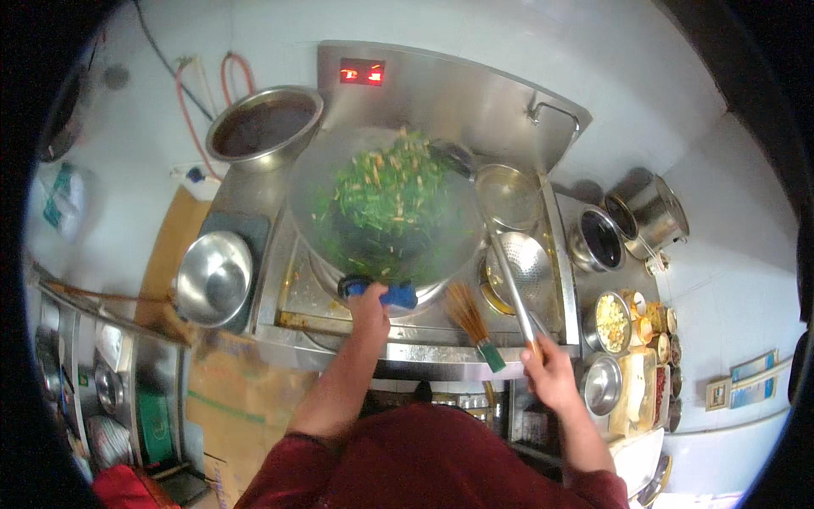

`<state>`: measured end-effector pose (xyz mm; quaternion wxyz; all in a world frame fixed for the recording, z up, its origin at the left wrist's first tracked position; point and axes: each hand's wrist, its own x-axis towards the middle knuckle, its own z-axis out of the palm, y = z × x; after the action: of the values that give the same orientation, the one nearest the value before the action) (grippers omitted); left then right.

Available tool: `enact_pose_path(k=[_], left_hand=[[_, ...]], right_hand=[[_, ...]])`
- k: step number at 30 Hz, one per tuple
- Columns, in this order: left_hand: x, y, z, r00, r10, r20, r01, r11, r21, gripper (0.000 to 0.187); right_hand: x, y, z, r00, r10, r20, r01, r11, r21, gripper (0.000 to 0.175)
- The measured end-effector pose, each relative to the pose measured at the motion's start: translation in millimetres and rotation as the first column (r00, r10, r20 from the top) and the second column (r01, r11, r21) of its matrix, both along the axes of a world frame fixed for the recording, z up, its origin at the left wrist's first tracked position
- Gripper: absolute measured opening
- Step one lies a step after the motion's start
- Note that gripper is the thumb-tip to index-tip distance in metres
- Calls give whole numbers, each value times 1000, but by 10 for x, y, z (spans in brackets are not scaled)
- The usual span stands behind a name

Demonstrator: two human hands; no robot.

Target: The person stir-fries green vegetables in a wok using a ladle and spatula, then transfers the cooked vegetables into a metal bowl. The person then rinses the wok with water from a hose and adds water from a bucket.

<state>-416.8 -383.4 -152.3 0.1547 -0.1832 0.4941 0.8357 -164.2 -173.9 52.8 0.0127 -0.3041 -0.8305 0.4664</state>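
Note:
My left hand (370, 306) grips the near rim of a large wok (318, 242) through a folded blue cloth (400, 295). Chopped green vegetables with pale pieces (394, 184) spread through the wok and look blurred, some of them towards its far side. My right hand (548, 368) is closed around the wooden end of a long-handled metal utensil (509, 273), whose shaft runs up to the wok's right side; its head is not clearly visible. Between my hands, a bamboo wok brush (469, 312) with a green-wrapped handle lies on the stove.
A basin of dark liquid (264, 127) stands back left, above an empty steel bowl (215, 278). Right of the wok are a round strainer (509, 196) and a perforated ladle (523, 257). Farther right stand a steel pot (661, 213) and ingredient containers (612, 321). A faucet (559, 111) projects behind.

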Motion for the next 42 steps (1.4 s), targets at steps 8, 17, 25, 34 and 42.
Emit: enact_pose_path(k=[8, 17, 25, 34, 42], left_hand=[[399, -292, -659, 700, -675, -235, 77, 398, -914, 28], [136, -366, -1394, 758, -550, -352, 55, 591, -805, 27], [117, -253, -1152, 921, -103, 375, 17, 974, 227, 36], [793, -1439, -1310, 885, -384, 264, 333, 917, 218, 39], [2896, -3224, -1533, 610, -408, 680, 777, 136, -615, 38]], right_hand=[[260, -353, -1550, 960, 163, 230, -231, 921, 314, 30], [105, -215, -1555, 945, 134, 297, -222, 932, 285, 29], [-1496, 533, -1102, 955, 270, 120, -286, 741, 608, 36], [-2183, 835, -1277, 859, 241, 452, -507, 527, 682, 43], [-2087, 1308, -985, 820, 431, 376, -571, 565, 596, 43]])
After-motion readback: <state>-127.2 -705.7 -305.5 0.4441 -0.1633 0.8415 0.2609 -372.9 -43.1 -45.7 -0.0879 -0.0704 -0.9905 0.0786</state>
